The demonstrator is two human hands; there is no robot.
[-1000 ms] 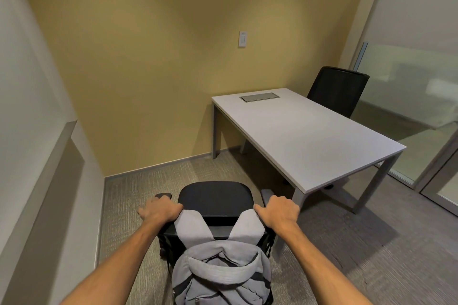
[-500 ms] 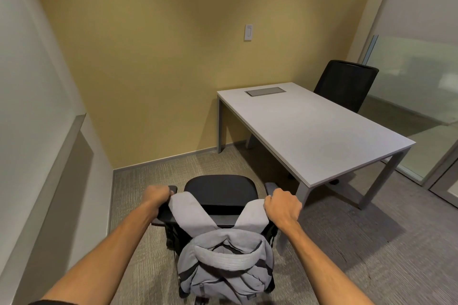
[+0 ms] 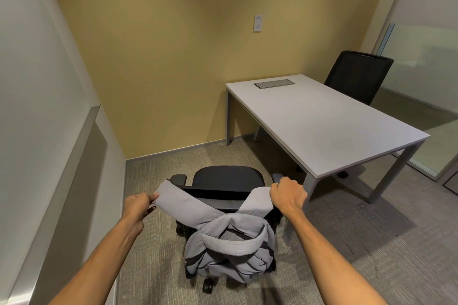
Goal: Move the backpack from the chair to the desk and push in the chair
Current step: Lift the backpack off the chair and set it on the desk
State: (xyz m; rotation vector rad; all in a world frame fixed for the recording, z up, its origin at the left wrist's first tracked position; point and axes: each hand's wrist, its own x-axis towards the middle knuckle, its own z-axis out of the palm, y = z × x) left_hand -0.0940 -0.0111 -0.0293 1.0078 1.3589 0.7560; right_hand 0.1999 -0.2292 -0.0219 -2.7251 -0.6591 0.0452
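A grey backpack point(image 3: 230, 252) hangs behind the backrest of a black office chair point(image 3: 226, 178), its two shoulder straps spread over the top of the backrest. My left hand point(image 3: 138, 205) grips the left strap and holds it out to the left, off the chair. My right hand point(image 3: 287, 193) is closed on the right strap at the chair's right corner. The white desk point(image 3: 322, 126) stands to the right of the chair with a bare top.
A second black chair point(image 3: 359, 77) stands behind the desk's far side. A grey cable hatch point(image 3: 274, 83) is set into the desk near the yellow wall. A glass partition point(image 3: 426, 82) runs on the right, a white wall with a ledge point(image 3: 71, 181) on the left. Carpet surrounds the chair.
My left hand has pulled the left strap away from the backrest toward the left. The view has drawn back from the chair, and the backpack now shows lower down.
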